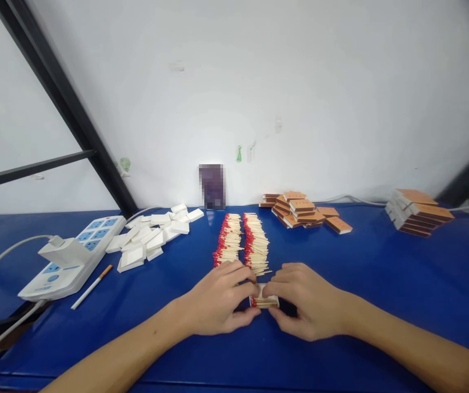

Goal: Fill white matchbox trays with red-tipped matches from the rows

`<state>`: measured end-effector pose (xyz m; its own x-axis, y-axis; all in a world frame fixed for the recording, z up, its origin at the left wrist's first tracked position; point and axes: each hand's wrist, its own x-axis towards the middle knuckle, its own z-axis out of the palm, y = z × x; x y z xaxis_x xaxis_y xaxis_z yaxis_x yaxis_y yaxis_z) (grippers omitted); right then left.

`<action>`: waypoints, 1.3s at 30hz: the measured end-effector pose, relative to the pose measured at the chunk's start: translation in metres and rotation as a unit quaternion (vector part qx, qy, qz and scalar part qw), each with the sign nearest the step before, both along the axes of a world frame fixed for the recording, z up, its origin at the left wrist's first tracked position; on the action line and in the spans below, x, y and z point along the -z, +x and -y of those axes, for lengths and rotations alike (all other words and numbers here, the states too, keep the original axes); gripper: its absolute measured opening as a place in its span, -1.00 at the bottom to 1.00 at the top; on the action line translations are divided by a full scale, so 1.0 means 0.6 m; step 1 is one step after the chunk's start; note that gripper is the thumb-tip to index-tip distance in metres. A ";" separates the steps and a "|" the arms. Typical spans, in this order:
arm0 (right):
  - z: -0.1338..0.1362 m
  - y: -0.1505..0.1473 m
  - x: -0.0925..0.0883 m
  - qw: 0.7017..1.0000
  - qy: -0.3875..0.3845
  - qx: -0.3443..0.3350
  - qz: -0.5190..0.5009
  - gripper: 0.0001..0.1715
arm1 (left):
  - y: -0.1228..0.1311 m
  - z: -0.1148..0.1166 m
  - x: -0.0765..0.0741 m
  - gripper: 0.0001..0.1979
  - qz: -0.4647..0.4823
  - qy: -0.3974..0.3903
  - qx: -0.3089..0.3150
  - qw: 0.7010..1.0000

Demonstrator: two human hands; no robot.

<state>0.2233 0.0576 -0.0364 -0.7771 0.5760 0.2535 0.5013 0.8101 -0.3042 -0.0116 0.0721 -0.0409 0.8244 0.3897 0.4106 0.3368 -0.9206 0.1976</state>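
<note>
Between my two hands, a small white matchbox tray (270, 302) lies on the blue table, with some red-tipped matches (261, 303) in it. My left hand (226, 297) grips the tray's left end with bent fingers and thumb. At the right end, my right hand (306, 300) has its thumb at the near edge and its fingers at the far side and inside. Just beyond my hands lie two long rows of loose matches, a left row (229, 240) and a right row (255, 243), red heads to the left. My left fingers partly cover the left row's near end.
White matchbox trays (152, 234) lie heaped at the left. Orange matchboxes (300, 210) are piled at the back right, with another stack (416, 213) farther right. A power strip (78, 254) with a plugged-in charger and a cigarette (91, 287) are at left. A blurred dark rectangle (213, 186) leans on the wall.
</note>
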 end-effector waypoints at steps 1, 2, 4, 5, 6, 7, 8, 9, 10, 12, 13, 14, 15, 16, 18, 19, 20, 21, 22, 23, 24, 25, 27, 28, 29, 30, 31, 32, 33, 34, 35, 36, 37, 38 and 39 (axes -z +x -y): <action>0.000 0.001 0.000 1.000 -0.002 -0.006 0.001 -0.90 | 0.000 0.000 0.000 -0.85 0.002 0.001 0.003 1.000; 0.000 0.001 0.001 1.000 -0.003 -0.011 0.000 -0.89 | 0.000 0.000 0.000 -0.85 0.004 0.004 0.005 1.000; 0.001 0.002 0.001 1.000 -0.005 -0.019 -0.004 -0.87 | 0.001 0.001 -0.001 -0.84 0.006 0.007 0.007 1.000; 0.002 0.002 0.001 1.000 -0.006 -0.022 -0.007 -0.87 | 0.001 0.001 -0.002 -0.85 0.006 0.006 0.007 1.000; 0.003 0.002 0.001 1.000 -0.006 -0.023 -0.010 -0.86 | 0.002 0.002 -0.002 -0.86 0.006 0.004 0.006 1.000; 0.004 0.001 0.002 1.000 -0.006 -0.024 -0.013 -0.86 | 0.002 0.002 -0.003 -0.86 0.007 0.002 0.006 1.000; 0.005 0.001 0.002 1.000 -0.005 -0.024 -0.014 -0.86 | 0.002 0.002 -0.003 -0.86 0.007 0.001 0.005 1.000; 0.005 0.000 0.002 1.000 -0.004 -0.024 -0.016 -0.87 | 0.003 0.002 -0.003 -0.86 0.008 -0.001 0.005 1.000; 0.006 0.000 0.002 1.000 -0.002 -0.021 -0.017 -0.87 | 0.003 0.002 -0.002 -0.86 0.010 -0.002 0.005 1.000; 0.005 -0.002 0.002 1.000 -0.001 -0.017 -0.017 -0.87 | 0.003 0.001 -0.001 -0.85 0.011 -0.005 0.005 1.000; 0.005 -0.002 0.002 1.000 -0.002 -0.014 -0.015 -0.86 | 0.002 0.000 0.000 -0.85 0.010 -0.008 0.007 1.000; 0.004 -0.002 0.001 1.000 -0.004 -0.010 -0.014 -0.86 | 0.001 0.000 0.000 -0.85 0.008 -0.012 0.008 1.000; 0.004 -0.002 0.001 1.000 -0.007 -0.007 -0.012 -0.86 | 0.001 -0.001 0.001 -0.84 0.006 -0.015 0.010 1.000; 0.004 -0.002 0.000 1.000 -0.009 -0.004 -0.010 -0.86 | 0.000 -0.002 0.001 -0.84 0.004 -0.018 0.011 1.000; 0.005 -0.002 0.000 1.000 -0.014 0.000 -0.005 -0.86 | -0.002 -0.002 0.001 -0.83 0.005 -0.021 0.013 1.000; 0.005 -0.002 0.000 1.000 -0.016 0.000 -0.004 -0.85 | -0.002 -0.002 0.001 -0.84 0.007 -0.021 0.014 1.000; 0.006 -0.001 0.000 1.000 -0.017 0.000 -0.003 -0.85 | -0.002 -0.002 0.000 -0.84 0.011 -0.019 0.015 1.000; 0.006 -0.001 -0.001 1.000 -0.018 -0.001 -0.001 -0.85 | -0.002 -0.001 0.000 -0.86 0.014 -0.018 0.017 1.000; 0.006 -0.001 -0.001 1.000 -0.018 -0.002 -0.001 -0.84 | -0.002 -0.001 -0.001 -0.87 0.016 -0.016 0.019 1.000; 0.006 -0.001 -0.001 1.000 -0.019 -0.004 -0.002 -0.84 | -0.002 -0.001 -0.001 -0.88 0.016 -0.014 0.020 1.000; 0.006 0.000 -0.001 1.000 -0.019 -0.006 -0.003 -0.83 | -0.001 0.000 -0.002 -0.88 0.017 -0.013 0.021 1.000; 0.006 0.000 -0.001 1.000 -0.018 -0.009 -0.004 -0.82 | -0.001 0.000 -0.002 -0.88 0.015 -0.012 0.021 1.000; 0.006 0.002 -0.001 1.000 -0.017 -0.014 -0.007 -0.80 | -0.001 -0.001 -0.002 -0.87 0.012 -0.007 0.023 1.000; 0.006 0.002 -0.001 1.000 -0.016 -0.016 -0.008 -0.79 | 0.000 -0.001 -0.002 -0.87 0.012 -0.003 0.025 1.000; 0.007 0.003 -0.001 1.000 -0.015 -0.018 -0.009 -0.79 | 0.000 -0.001 -0.002 -0.87 0.013 0.000 0.026 1.000; 0.007 0.003 -0.001 1.000 -0.015 -0.019 -0.009 -0.79 | 0.000 -0.001 -0.002 -0.88 0.014 0.004 0.027 1.000; 0.007 0.003 -0.001 1.000 -0.014 -0.020 -0.008 -0.79 | -0.001 -0.001 -0.002 -0.88 0.016 0.006 0.028 0.999; 0.007 0.002 -0.001 1.000 -0.014 -0.020 -0.006 -0.79 | -0.001 -0.001 -0.002 -0.87 0.016 0.008 0.028 0.999; 0.006 0.002 -0.001 1.000 -0.012 -0.021 -0.005 -0.80 | -0.001 -0.002 -0.002 -0.87 0.016 0.010 0.027 0.999; 0.006 0.002 -0.001 1.000 -0.010 -0.022 -0.003 -0.81 | -0.001 -0.002 -0.002 -0.87 0.015 0.011 0.025 1.000; 0.005 0.001 -0.001 1.000 -0.008 -0.025 -0.002 -0.81 | 0.000 -0.002 -0.002 -0.86 0.012 0.012 0.023 1.000; 0.005 0.002 -0.001 1.000 -0.006 -0.028 0.001 -0.82 | 0.000 -0.001 -0.002 -0.86 0.010 0.012 0.021 1.000; 0.004 0.002 -0.001 1.000 -0.005 -0.031 0.003 -0.82 | 0.000 -0.001 -0.003 -0.86 0.007 0.012 0.020 1.000; 0.003 0.002 -0.001 0.999 -0.005 -0.033 0.007 -0.82 | 0.001 -0.001 -0.003 -0.86 0.004 0.013 0.020 1.000; 0.003 0.003 -0.001 0.999 -0.005 -0.035 0.011 -0.81 | 0.001 -0.001 -0.003 -0.86 0.001 0.014 0.019 1.000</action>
<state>0.2251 0.0559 -0.0357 -0.8210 0.5225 0.2300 0.4499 0.8402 -0.3026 -0.0109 0.0728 -0.0389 0.8379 0.3454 0.4226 0.3003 -0.9383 0.1715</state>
